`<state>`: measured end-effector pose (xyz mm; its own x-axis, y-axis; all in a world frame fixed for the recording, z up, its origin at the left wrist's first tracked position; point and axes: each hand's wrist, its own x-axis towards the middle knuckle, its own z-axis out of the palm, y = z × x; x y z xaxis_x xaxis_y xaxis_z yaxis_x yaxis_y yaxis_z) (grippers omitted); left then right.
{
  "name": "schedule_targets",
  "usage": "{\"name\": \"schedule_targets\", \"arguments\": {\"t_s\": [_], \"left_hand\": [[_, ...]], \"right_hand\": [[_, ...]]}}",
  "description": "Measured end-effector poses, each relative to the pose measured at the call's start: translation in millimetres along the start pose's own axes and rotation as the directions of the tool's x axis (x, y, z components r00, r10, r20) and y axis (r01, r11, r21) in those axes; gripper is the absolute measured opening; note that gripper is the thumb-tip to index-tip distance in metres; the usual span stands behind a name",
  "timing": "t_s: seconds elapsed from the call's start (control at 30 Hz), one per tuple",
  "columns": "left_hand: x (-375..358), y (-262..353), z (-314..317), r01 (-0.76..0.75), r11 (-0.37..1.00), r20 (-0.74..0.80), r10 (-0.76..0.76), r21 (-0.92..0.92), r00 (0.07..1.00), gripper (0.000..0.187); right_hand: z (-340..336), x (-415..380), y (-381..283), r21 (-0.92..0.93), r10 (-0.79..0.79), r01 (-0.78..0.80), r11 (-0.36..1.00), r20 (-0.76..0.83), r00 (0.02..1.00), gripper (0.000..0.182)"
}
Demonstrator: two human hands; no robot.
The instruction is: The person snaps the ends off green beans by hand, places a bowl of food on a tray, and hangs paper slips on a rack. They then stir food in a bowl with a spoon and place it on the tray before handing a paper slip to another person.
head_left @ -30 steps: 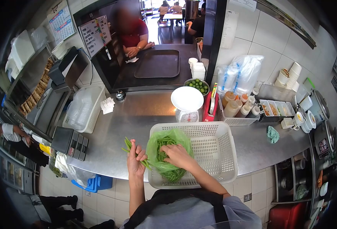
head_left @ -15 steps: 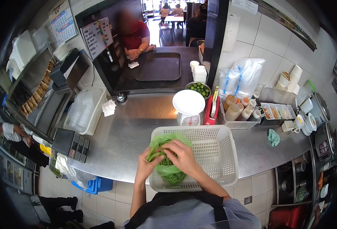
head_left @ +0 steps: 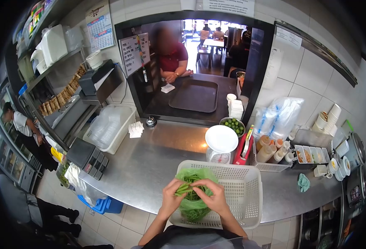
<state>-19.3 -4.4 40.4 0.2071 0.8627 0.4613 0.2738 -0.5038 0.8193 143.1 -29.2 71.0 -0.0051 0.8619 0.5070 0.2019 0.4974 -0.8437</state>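
Several cut green bean pieces point(head_left: 183, 189) are gripped in my left hand point(head_left: 172, 198), its fingers closed round them. My right hand point(head_left: 212, 196) has thumb and fingertips pinched together at the tip of the beans, close beside the left. Both hands are over a light green plastic bag point(head_left: 195, 204) full of more green beans. That bag stands with its mouth open in the left part of a white perforated basket point(head_left: 251, 195) on the steel counter.
Behind the basket stand a kitchen scale point(head_left: 221, 143) with a white plate, a red tape dispenser point(head_left: 244, 147) and a bowl of small green citrus point(head_left: 233, 125). Sauce bottles point(head_left: 268, 152) stand to the right. Across the pass window a person point(head_left: 172, 62) leans by a black tray point(head_left: 193, 96).
My view has tilted and shifted, so the scene sits lower and further right. Both hands remain over the bag; the right hand has drawn from on top of the left to its side.
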Motion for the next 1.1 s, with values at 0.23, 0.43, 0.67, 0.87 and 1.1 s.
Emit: {"name": "schedule_targets", "arguments": {"t_s": [0.23, 0.43, 0.67, 0.87, 1.1], "left_hand": [[4.4, 5.9, -14.5, -0.126, 0.963, 0.025, 0.123, 0.239, 0.992, 0.026], [0.1, -1.7, -19.6, -0.112, 0.957, 0.079, 0.094, 0.266, 0.992, 0.024], [-11.4, 14.5, -0.3, 0.075, 0.995, 0.067, -0.071, -0.065, 0.995, 0.015], [-9.3, 1.9, -12.4, 0.18, 0.934, -0.156, -0.236, -0.307, 0.959, 0.012], [-4.7, 8.5, -15.5, 0.291, 0.863, -0.16, -0.384, -0.414, 0.909, 0.007]], "right_hand": [[-22.0, 7.8, 11.7, -0.281, -0.065, 0.08, 0.957, 0.06, 0.996, 0.009], [-18.7, 8.8, 8.6, -0.293, -0.065, 0.072, 0.954, 0.031, 0.997, 0.009], [-2.0, 2.2, 20.7, 0.302, 0.129, -0.145, 0.942, 0.073, 0.989, 0.009], [2.4, 2.0, 39.1, -0.381, 0.116, -0.052, 0.923, 0.148, 0.982, 0.007], [13.3, 2.9, 40.3, -0.02, 0.098, -0.096, 0.995, 0.132, 0.986, 0.018]]}}
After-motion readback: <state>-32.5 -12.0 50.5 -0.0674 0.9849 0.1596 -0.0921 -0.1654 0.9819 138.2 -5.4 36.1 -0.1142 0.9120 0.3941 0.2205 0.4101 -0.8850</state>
